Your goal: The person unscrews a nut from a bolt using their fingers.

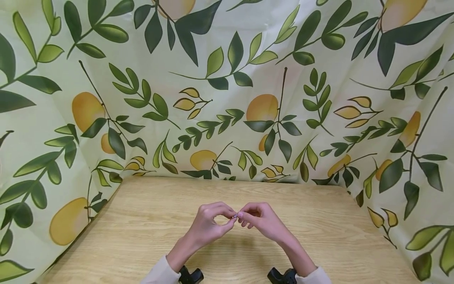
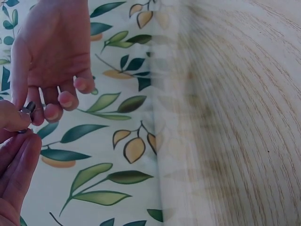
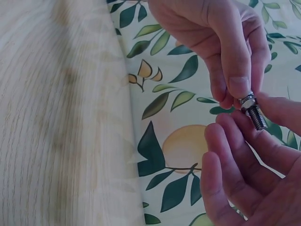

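Note:
Between the fingertips of both hands is a small silvery bolt (image 3: 256, 117), whose threaded shank shows best in the right wrist view. A ring-like collar (image 3: 247, 100) sits round its upper part. My left hand (image 1: 211, 223) pinches the bolt's upper end between thumb and fingers, hiding that end. Thumb and index finger of my right hand (image 1: 264, 223) come from either side at the collar and pinch there, while its other fingers are loosely bent. In the left wrist view the bolt (image 2: 29, 108) is partly covered by fingertips. Both hands are raised over the table.
Under the hands lies a light wood-grain table (image 1: 159, 205). A cloth printed with leaves and fruit (image 1: 227, 130) rises behind and on both sides of it. Black wrist devices (image 1: 191, 275) show by the cream sleeves (image 1: 161, 272).

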{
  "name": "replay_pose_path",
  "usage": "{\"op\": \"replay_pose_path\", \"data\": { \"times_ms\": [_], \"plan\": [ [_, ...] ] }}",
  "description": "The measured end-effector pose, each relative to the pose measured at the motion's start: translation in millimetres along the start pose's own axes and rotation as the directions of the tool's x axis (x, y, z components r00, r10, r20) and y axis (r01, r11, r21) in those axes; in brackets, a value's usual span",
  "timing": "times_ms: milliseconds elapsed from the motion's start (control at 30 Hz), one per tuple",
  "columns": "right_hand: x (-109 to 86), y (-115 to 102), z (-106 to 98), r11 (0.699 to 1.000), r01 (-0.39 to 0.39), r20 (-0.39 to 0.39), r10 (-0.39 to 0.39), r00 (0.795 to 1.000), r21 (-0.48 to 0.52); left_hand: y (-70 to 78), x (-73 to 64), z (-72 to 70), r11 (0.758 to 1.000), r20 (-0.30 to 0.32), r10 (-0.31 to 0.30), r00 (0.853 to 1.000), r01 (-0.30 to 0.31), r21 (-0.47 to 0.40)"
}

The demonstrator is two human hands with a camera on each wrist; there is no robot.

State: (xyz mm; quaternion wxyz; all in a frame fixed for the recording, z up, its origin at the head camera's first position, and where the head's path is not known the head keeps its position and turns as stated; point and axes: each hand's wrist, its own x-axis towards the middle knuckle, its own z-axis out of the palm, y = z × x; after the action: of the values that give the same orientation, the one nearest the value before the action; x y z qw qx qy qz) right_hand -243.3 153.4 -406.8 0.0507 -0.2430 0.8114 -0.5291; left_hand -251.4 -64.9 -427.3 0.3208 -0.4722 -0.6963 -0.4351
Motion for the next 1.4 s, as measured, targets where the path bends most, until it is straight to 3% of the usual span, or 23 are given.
{"op": "replay_pose_path", "data": {
  "times_ms": [333, 567, 900, 1167, 1400],
  "plan": [
    [-0.5, -1.5, -0.3, 1.0, 0.023, -0.043, -0.022, 0.999, 0.017, 2.4, 1.0, -0.3, 1.0, 0.0, -0.011, 1.0, 0.011, -0.006],
    [-0.7, -0.9, -2.0, 1.0, 0.011, -0.001, -0.011, 1.0, 0.019, 0.3, 0.6, 0.5, 1.0, 0.002, 0.001, 1.0, -0.001, 0.003],
    [-0.4, -1.0, -1.3, 1.0, -0.019, -0.034, 0.019, 0.999, 0.02, -0.1, 0.7, 0.7, 1.0, -0.002, 0.011, 1.0, -0.011, 0.007],
    [-0.3, -1.5, -2.1, 0.999, 0.031, 0.004, -0.031, 1.0, 0.032, 1.4, 1.8, -0.1, 1.0, -0.004, 0.017, 1.0, -0.017, 0.021],
    [-0.3, -1.6, -2.3, 1.0, 0.009, -0.003, -0.009, 1.0, 0.023, 0.8, 1.1, 0.8, 1.0, -0.002, 0.022, 1.0, -0.022, 0.023]
  ]
}}
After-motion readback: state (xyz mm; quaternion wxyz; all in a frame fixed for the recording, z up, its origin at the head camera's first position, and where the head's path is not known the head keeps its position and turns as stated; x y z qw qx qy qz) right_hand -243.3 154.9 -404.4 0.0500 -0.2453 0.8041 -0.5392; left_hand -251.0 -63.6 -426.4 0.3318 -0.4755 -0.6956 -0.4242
